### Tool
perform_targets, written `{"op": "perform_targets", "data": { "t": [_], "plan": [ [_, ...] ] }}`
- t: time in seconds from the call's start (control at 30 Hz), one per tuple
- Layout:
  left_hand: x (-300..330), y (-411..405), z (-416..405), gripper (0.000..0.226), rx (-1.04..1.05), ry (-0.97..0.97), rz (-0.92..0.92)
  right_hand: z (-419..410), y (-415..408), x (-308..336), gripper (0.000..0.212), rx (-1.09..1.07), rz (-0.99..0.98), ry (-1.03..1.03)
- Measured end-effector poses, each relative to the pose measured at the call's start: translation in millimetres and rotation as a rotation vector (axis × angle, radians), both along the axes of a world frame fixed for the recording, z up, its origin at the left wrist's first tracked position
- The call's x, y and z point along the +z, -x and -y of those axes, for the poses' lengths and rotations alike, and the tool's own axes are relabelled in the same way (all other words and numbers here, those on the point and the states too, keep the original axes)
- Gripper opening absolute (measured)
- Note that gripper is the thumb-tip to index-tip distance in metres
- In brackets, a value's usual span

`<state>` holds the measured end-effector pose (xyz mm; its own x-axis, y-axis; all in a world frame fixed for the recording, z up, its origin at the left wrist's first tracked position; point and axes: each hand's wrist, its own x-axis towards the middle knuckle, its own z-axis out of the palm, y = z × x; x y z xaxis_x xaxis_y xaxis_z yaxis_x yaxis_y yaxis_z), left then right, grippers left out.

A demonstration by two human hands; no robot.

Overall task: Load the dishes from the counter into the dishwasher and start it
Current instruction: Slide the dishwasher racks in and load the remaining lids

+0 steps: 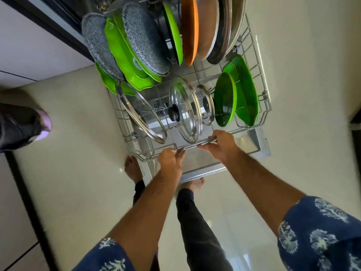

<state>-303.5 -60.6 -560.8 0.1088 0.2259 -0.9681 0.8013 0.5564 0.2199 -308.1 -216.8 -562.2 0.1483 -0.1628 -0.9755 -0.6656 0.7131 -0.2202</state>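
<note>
Wire rack (pixel 263 89) pulled out over the open dishwasher door (pixel 252 141), above pale floor (pixel 78 182). Rack loaded w/ upright dishes: steel & orange plates (pixel 190 30) at back, speckled grey pans (pixel 144 40) & green plates (pixel 125 55) back left, green bowls (pixel 244 90) right, glass lids (pixel 185 110) in front. Left hand (pixel 172 159) & right hand (pixel 222 145) each w/ grip curled round the rack's front rail (pixel 192 146).

Under me lies a glossy cream tiled floor (pixel 82 173) catching soft daylight, with pale cabinet fronts (pixel 29 45) edged by a dark strip (pixel 25 202) at my left and another dark edge (pixel 356 118) at my right.
</note>
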Motion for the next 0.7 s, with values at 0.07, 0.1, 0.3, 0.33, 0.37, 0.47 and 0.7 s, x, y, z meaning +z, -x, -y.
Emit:
{"op": "perform_targets", "data": {
  "t": [0.07,0.1,0.3,0.33,0.37,0.47,0.7],
  "plan": [
    [1.1,-18.5,0.2,0.033,0.028,0.000,0.014,4.3,-19.4,-0.4,0.026,0.051,0.027,0.014],
    [0.5,-30.4,0.0,0.033,0.011,0.009,0.024,5.7,-32.4,-0.7,0.026,0.041,0.045,0.026],
    [-0.4,-109.6,-10.1,0.035,-0.148,0.095,0.153,4.3,-123.1,2.8,0.020,-0.068,0.104,0.085],
    [-1.7,-122.1,-12.1,0.029,-0.169,0.119,0.177,4.5,-136.0,2.3,0.010,-0.041,0.135,0.080],
    [-3.3,-137.3,-13.5,0.024,-0.197,0.136,0.207,4.5,-152.8,1.2,0.004,-0.024,0.173,0.065],
    [-2.3,-180.3,-14.1,0.025,-0.249,0.129,0.259,8.5,-199.0,-5.2,0.012,-0.002,0.207,0.068],
    [-4.3,-267.0,-16.2,0.032,-0.398,0.058,0.335,13.7,-286.3,-19.4,0.035,0.003,0.284,0.164]
  ]
}}
